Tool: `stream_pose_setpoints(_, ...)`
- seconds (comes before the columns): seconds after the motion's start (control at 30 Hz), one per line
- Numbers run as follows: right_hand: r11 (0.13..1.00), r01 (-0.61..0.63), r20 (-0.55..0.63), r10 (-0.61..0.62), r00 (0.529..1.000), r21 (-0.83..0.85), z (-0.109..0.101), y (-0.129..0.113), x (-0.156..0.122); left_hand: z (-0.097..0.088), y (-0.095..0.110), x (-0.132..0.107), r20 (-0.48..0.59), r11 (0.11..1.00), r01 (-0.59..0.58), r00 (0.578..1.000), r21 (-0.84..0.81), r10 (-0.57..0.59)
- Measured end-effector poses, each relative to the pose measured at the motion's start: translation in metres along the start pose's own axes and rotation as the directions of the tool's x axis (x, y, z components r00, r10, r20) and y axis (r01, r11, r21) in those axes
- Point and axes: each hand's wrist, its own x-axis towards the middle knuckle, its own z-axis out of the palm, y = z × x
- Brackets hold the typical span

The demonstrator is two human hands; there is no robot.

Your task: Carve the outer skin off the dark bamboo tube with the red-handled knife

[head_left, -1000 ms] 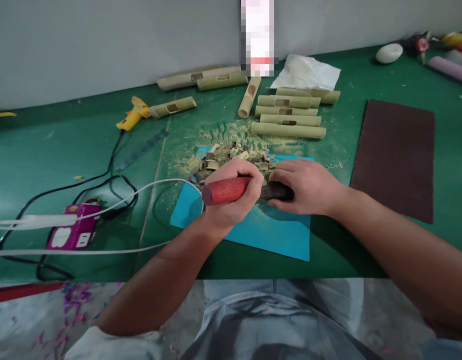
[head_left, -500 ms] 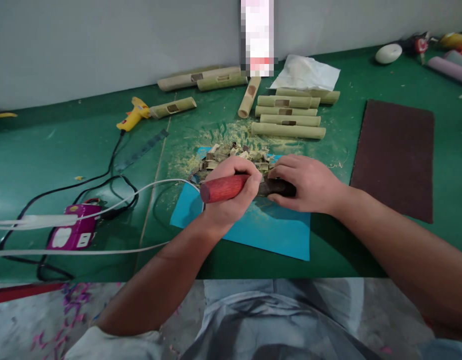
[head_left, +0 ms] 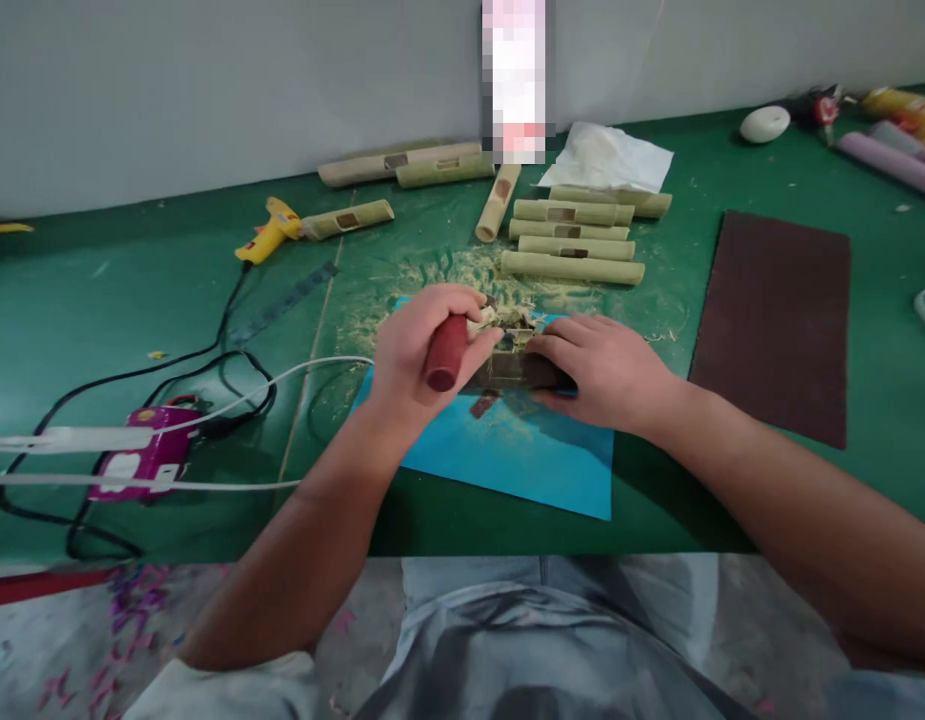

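My left hand (head_left: 424, 345) is closed around the red wooden handle (head_left: 447, 352) of a tool whose working end is hidden. The handle's butt is tilted toward me. My right hand (head_left: 604, 365) is wrapped over the right end of a dark brown tube (head_left: 511, 370), perhaps bamboo, lying crosswise over a blue sheet (head_left: 522, 465). My left fingers are close to the tube's left end. In front of it lies a small reddish-brown chip (head_left: 484, 403). Behind the tube is a heap of cut scraps (head_left: 518, 325), partly covered by my left hand.
Bamboo tubes with cut openings (head_left: 571, 265) lie behind the scraps, near a white paper (head_left: 608, 158). A yellow glue gun (head_left: 271, 230) and a purple power box (head_left: 147, 450) with cables are at left. A brown mat (head_left: 773, 325) lies right, a white oval object (head_left: 764, 124) beyond it.
My left hand has shifted left, and the red handle has swung from sideways to pointing toward me. More of the dark tube shows, and a chip is now visible on the blue sheet.
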Motion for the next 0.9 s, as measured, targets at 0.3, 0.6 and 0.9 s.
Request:
stream_pose_setpoints(0.3, 0.984, 0.091, -0.123, -0.110, 0.986, -0.152, 0.001, 0.006, 0.002, -0.015, -0.014, -0.009, 0.357, 0.977, -0.200, 0.920, 0.072, 0.162)
stream_pose_setpoints(0.6, 0.955, -0.237, -0.605, 0.298, 0.738, 0.181, -0.008, -0.012, -0.002, 0.009, 0.007, -0.019, -0.120, 0.895, 0.318, 0.922, -0.312, -0.369)
stream_pose_setpoints(0.9, 0.415, -0.172, -0.088, 0.538, 0.839, 0.893, 0.018, -0.040, 0.001, 0.045, 0.050, -0.017, -0.132, 0.714, 0.451, 0.791, -0.536, -0.598)
